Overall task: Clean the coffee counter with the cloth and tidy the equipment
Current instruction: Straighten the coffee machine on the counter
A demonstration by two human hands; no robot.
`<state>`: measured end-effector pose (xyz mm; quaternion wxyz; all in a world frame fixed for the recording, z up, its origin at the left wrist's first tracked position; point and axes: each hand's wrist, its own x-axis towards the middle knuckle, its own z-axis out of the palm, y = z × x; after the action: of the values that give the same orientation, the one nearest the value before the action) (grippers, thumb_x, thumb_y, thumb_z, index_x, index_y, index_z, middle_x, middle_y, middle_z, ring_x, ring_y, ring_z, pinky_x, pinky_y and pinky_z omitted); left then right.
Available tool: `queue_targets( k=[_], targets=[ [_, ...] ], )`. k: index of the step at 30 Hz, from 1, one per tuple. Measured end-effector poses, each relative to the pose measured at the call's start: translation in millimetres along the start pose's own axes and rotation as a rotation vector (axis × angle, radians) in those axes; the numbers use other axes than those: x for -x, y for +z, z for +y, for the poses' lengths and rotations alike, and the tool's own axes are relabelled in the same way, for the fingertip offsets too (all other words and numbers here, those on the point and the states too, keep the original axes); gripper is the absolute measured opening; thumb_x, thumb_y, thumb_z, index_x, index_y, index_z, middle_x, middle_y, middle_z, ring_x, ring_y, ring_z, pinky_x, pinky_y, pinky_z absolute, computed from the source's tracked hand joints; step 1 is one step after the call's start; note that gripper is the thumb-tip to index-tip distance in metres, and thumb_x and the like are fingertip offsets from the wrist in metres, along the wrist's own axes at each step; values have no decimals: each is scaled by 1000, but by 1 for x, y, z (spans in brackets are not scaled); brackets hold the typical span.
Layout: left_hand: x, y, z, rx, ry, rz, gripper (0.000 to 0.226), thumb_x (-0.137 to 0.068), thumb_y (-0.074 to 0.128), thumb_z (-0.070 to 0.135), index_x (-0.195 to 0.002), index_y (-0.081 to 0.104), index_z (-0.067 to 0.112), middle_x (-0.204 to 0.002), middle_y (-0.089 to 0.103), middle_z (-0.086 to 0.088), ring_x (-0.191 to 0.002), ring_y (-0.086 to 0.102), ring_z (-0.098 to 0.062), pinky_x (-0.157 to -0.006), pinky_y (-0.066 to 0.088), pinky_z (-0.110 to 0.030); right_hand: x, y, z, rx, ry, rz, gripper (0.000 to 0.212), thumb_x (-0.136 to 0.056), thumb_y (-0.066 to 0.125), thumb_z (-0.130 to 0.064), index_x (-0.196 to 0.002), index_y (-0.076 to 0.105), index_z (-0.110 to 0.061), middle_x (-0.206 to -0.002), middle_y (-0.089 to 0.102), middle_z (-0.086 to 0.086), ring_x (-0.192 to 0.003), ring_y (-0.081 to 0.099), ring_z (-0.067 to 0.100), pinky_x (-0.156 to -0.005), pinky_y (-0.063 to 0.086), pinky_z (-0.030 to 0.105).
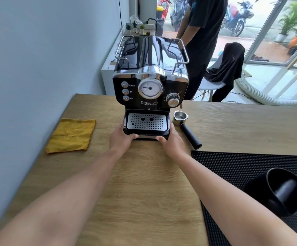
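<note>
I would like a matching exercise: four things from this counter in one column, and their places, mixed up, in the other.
Things:
1. yellow cloth
2. portafilter
3. knock box
4. drip tray

Places:
A. on the black bar mat
B. between the left hand and right hand
C. by the wall
D. right of the espresso machine

Pairs: 1-C, 2-D, 3-A, 4-B

I see a black espresso machine (150, 77) with chrome trim, a white-faced gauge (150, 88) and a silver drip grille (146, 121) perforated with dark holes. A mustard-yellow cloth (71, 134) lies on the light wood-grain counter (144, 183). The mat (233, 167) is black with fine ribbing; the knock box (275, 190) is black.
</note>
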<state>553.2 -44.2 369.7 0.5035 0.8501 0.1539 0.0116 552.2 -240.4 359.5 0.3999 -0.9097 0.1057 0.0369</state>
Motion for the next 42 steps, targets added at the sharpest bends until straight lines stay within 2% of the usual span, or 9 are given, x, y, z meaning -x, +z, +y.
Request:
queue_targets(
  k=[4,9,12,15,19,26,33,39,42],
  targets=[
    [3,0,1,21,-23,3,66,-76,83,24,-134,52,25,-125,65,5,-117,59,-15,-91,39,-21,-1,-1,2,6,-8,-22,83,-83,69,-48,-150,22,-32,-145,50,-6,-131,48,25,-105,42,46],
    [4,-1,2,10,-40,-13,67,-77,82,24,-136,51,26,-127,65,3,-119,59,-17,-94,40,-24,-5,-12,1,-27,-58,-42,62,-82,67,-54,-136,44,-33,-134,55,-6,-125,52,18,-101,44,41],
    [4,-1,1,18,-33,-30,65,-79,80,22,-137,50,28,-126,65,4,-119,58,-17,-94,41,-24,-9,-25,2,4,-75,75,59,-93,57,-50,-141,48,-19,-135,52,5,-128,48,25,-107,40,44],
    [4,0,0,27,-32,-32,65,-80,80,20,-136,50,29,-124,65,5,-118,59,-17,-94,41,-24,-14,-40,7,126,-52,226,41,-96,52,-43,-130,56,-20,-126,56,6,-123,46,27,-108,34,43],
    [2,2,-2,28,-44,-28,71,-79,80,22,-141,46,29,-128,64,5,-121,57,-18,-103,43,-31,-20,-54,23,318,85,251,47,-95,54,-44,-137,49,-24,-142,45,10,-137,34,30,-114,22,45],
    [-1,4,-5,7,-53,-35,75,-79,80,26,-144,43,30,-133,62,5,-125,56,-19,-107,43,-36,-21,-62,36,429,192,177,55,-94,54,-48,-139,47,-16,-141,46,12,-133,37,30,-110,26,44],
    [-3,4,-4,-15,-63,-45,77,-79,80,26,-146,41,27,-133,62,3,-124,56,-19,-107,43,-36,-20,-69,41,428,213,214,33,-97,51,-35,-124,63,-22,-126,56,7,-122,45,27,-102,31,41],
    [-4,4,-5,5,-77,-38,82,-76,82,29,-147,40,28,-135,61,3,-126,55,-19,-109,43,-38,2,-78,46,329,99,280,32,-97,53,-29,-128,60,-25,-123,56,3,-122,43,26,-104,27,44],
    [-2,4,-5,11,-65,-29,72,-79,80,25,-142,45,26,-131,63,4,-123,57,-18,-104,42,-30,13,-72,42,346,30,274,34,-97,52,-30,-131,58,-26,-125,56,0,-123,42,24,-104,25,43]
  ],
)
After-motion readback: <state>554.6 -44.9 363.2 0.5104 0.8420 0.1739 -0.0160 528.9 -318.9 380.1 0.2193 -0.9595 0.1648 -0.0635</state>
